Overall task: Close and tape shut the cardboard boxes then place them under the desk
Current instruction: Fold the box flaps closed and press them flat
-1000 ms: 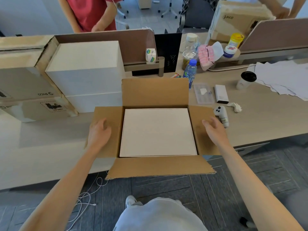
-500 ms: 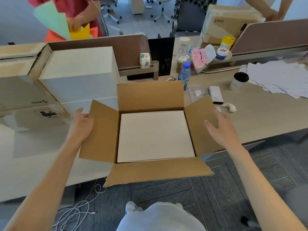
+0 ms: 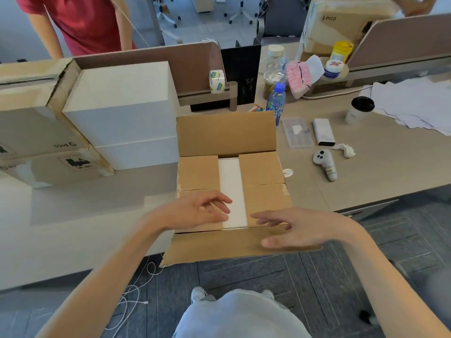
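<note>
- Both side flaps got folded down since half a second ago. They were standing up at an angle, and now they lie flat across the top of the cardboard box [image 3: 264, 198].
- That box sits at the near edge of the worktop [image 3: 380, 174], right in front of the person.
- Left flap [image 3: 197, 172] and right flap [image 3: 261, 169] don't meet, so a strip of the white inner box [image 3: 230, 186] shows between them.
- Far flap [image 3: 225, 134] stands upright, and the near flap [image 3: 214, 245] sticks out over the worktop edge toward the person.
- Left hand [image 3: 197, 212] rests on the near end of the left flap. Its fingers [image 3: 217, 198] are loose and a bit spread, reaching onto the white strip and gripping nothing.
- Right hand [image 3: 305, 230] is over the corner where the right flap meets the near flap. Its fingers [image 3: 268, 217] are stretched out flat and hold nothing. It looks like they touch the cardboard, but the blur makes it hard to be sure.
- Just left of the box are two stacked white boxes [image 3: 122, 106].
- To the right lie a white controller [image 3: 324, 162], a crumpled tissue [image 3: 346, 150] and a power bank [image 3: 323, 131].
- Further back are a water bottle [image 3: 275, 100], a lidded coffee cup [image 3: 358, 111] and loose papers [image 3: 415, 103].
- A person in a red shirt [image 3: 83, 20] stands behind the divider.
</note>
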A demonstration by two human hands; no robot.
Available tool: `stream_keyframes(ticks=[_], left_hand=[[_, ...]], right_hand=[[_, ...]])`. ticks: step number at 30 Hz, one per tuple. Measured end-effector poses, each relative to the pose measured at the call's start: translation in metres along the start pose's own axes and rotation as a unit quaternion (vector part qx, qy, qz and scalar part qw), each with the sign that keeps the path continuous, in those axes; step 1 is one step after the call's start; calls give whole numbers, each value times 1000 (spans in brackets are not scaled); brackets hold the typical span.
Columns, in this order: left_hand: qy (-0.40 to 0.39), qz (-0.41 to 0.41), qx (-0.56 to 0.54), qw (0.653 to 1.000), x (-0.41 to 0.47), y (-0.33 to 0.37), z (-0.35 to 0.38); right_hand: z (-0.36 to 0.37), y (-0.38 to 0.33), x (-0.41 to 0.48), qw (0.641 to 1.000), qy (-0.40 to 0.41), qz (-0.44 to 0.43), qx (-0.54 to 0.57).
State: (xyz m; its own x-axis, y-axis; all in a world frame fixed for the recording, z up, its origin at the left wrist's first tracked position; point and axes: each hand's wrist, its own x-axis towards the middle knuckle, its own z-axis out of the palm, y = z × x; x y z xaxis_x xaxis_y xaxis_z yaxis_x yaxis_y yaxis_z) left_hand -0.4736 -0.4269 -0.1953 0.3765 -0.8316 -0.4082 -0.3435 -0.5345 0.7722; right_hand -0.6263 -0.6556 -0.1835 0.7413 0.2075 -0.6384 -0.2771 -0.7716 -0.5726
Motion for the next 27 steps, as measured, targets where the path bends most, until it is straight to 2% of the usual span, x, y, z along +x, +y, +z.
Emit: stream_keyframes(ticks=[6, 13, 18, 21, 27], left_hand=[[-74, 7, 3, 997, -8, 7, 24], [-76, 41, 27, 996, -11, 16, 26], [-111, 40, 116, 986, -8, 12, 31], [-84, 50, 106, 989, -7, 8, 32], [26, 49, 79, 995, -11, 19, 9]], right_hand=[[6, -6, -1, 999, -28, -14, -31], [-4, -8, -1, 997, 62, -31, -33], [-1, -14, 4, 997, 6, -15, -73], [5, -13, 9, 997, 6, -17, -77], [-2, -10, 10, 994, 95, -39, -25]])
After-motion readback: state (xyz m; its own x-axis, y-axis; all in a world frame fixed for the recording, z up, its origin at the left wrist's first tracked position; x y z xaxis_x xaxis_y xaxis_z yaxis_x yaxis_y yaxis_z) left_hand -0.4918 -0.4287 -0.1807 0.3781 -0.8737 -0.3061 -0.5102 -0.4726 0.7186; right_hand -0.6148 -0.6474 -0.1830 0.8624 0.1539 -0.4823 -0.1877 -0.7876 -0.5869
